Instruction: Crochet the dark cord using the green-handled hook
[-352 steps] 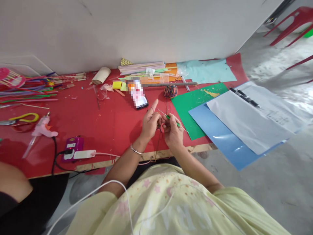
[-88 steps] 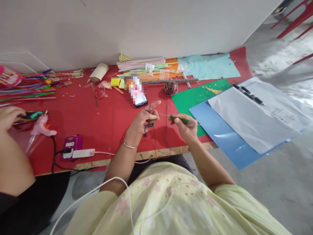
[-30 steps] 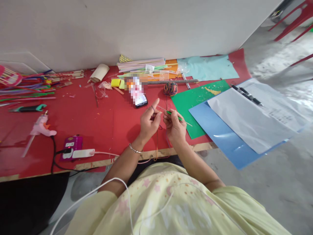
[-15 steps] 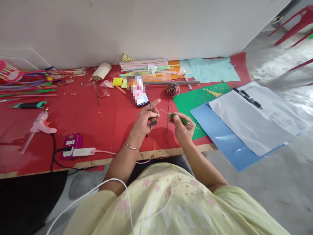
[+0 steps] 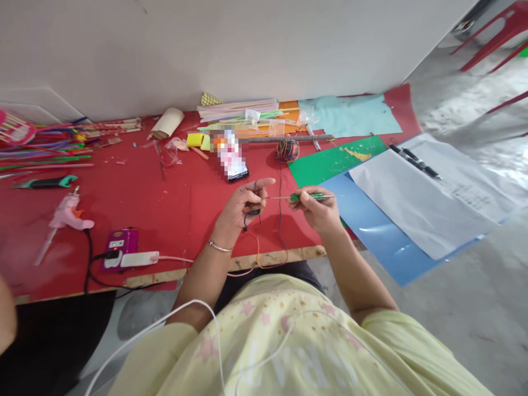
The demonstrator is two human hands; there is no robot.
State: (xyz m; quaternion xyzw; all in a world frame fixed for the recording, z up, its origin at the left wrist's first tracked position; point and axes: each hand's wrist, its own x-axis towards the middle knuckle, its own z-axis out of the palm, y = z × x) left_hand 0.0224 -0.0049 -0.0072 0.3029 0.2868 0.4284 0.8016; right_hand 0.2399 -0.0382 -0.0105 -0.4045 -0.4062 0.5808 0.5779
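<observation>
My left hand [image 5: 237, 208] is closed on multicoloured yarn [image 5: 246, 220], pinching a small dark piece of it between thumb and fingers, with its index finger stretched out to the right. A dark strand loops over that finger. My right hand [image 5: 319, 213] grips a green-handled crochet hook [image 5: 305, 197], held level, its thin shaft reaching left to the left fingertips. Whether the tip sits inside a loop is too small to tell. Beyond the hands rests a multicoloured yarn ball [image 5: 287, 149], and a strand runs from it toward the table's front edge.
Behind the left hand lies a phone [image 5: 238, 176]. A pink glue gun [image 5: 68, 213], a purple power socket [image 5: 119, 245] and pliers [image 5: 47, 182] are on the left. To the right are a green sheet [image 5: 330, 162] and a blue folder [image 5: 371, 231] with papers. Someone's arm [image 5: 5, 313] shows at the left edge.
My right hand has shifted a little right, and the hook has swung from slanted to nearly level. The left hand has turned slightly. Another person's arm has appeared at the left edge.
</observation>
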